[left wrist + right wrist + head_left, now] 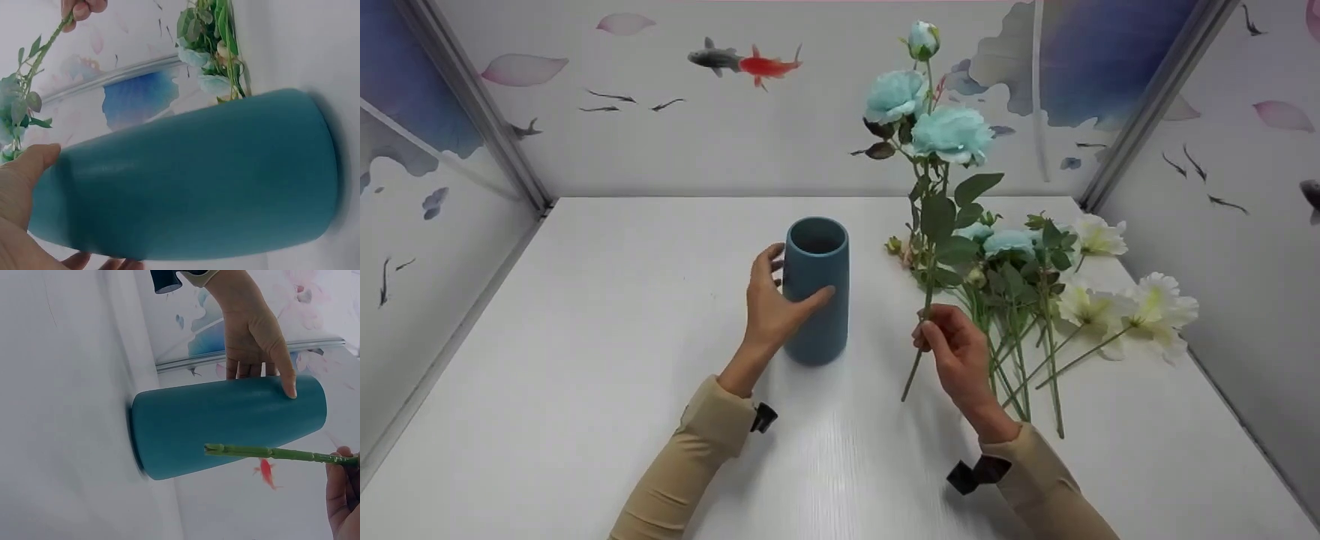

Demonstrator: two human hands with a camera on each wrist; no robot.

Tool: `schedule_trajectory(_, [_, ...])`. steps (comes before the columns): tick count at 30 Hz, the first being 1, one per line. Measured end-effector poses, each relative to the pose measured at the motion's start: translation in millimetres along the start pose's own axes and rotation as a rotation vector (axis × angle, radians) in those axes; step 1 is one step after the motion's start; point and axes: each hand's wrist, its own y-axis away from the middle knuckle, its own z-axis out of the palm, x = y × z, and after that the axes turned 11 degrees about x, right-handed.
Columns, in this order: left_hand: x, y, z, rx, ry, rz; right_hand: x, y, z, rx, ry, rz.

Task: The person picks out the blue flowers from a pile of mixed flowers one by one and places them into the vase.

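A tall teal vase stands upright on the white table, its mouth facing up. My left hand grips its upper left side, thumb across the front and fingers round the back. In the left wrist view the vase fills the middle. To the right, my right hand pinches the lower stem of an artificial rose spray with pale blue blooms, a bud and green leaves. The spray is nearly upright, its blooms above the vase's height. In the right wrist view the cut stem end points toward the table, apart from the vase.
Right of my right hand lies a pile of artificial flowers: more blue roses and white flowers with long green stems. Printed panels with metal corner frames enclose the table at the back and sides.
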Motion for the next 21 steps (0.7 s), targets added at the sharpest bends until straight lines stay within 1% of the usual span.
schedule_trajectory(3, [10.1, 3.6, 5.1, 0.153, 0.067, 0.192, 1, 0.5, 0, -0.008, -0.018, -0.009])
schedule_trajectory(4, [14.8, 4.9, 6.7, 0.18, 0.103, 0.256, 1, 0.7, 0, -0.009, -0.027, -0.005])
schedule_trajectory(5, [19.2, 6.4, 8.7, 0.183, 0.139, 0.303, 1, 0.9, 0, -0.009, -0.036, -0.003])
schedule_trajectory(6, [24.8, 8.2, 10.5, 0.162, 0.176, 0.328, 1, 1.1, 0, -0.009, -0.044, 0.0])
schedule_trajectory(7, [30.7, 10.5, 12.0, 0.119, 0.218, 0.328, 1, 1.2, 1, -0.011, -0.054, 0.001])
schedule_trajectory(8, [36.3, 12.8, 13.9, 0.06, 0.252, 0.301, 1, 1.3, 1, -0.012, -0.061, -0.001])
schedule_trajectory(9, [41.9, 15.1, 16.2, -0.011, 0.282, 0.254, 1, 1.4, 1, -0.013, -0.068, 0.001])
schedule_trajectory(12, [53.6, 21.3, 24.8, -0.21, 0.337, 0.073, 0, 2.6, 4, -0.024, -0.089, 0.004])
schedule_trajectory(14, [57.0, 24.5, 31.2, -0.313, 0.362, -0.05, -1, 4.1, 6, -0.034, -0.105, 0.001])
schedule_trajectory(16, [57.3, 26.6, 36.8, -0.392, 0.399, -0.141, -1, 5.9, 9, -0.045, -0.122, -0.007])
schedule_trajectory(18, [56.8, 28.1, 40.7, -0.444, 0.435, -0.216, -1, 7.6, 11, -0.055, -0.134, -0.025])
schedule_trajectory(19, [56.6, 28.6, 41.8, -0.46, 0.452, -0.241, -2, 8.1, 13, -0.062, -0.137, -0.034])
schedule_trajectory(21, [55.7, 29.2, 43.4, -0.483, 0.48, -0.269, -2, 9.1, 14, -0.071, -0.142, -0.048])
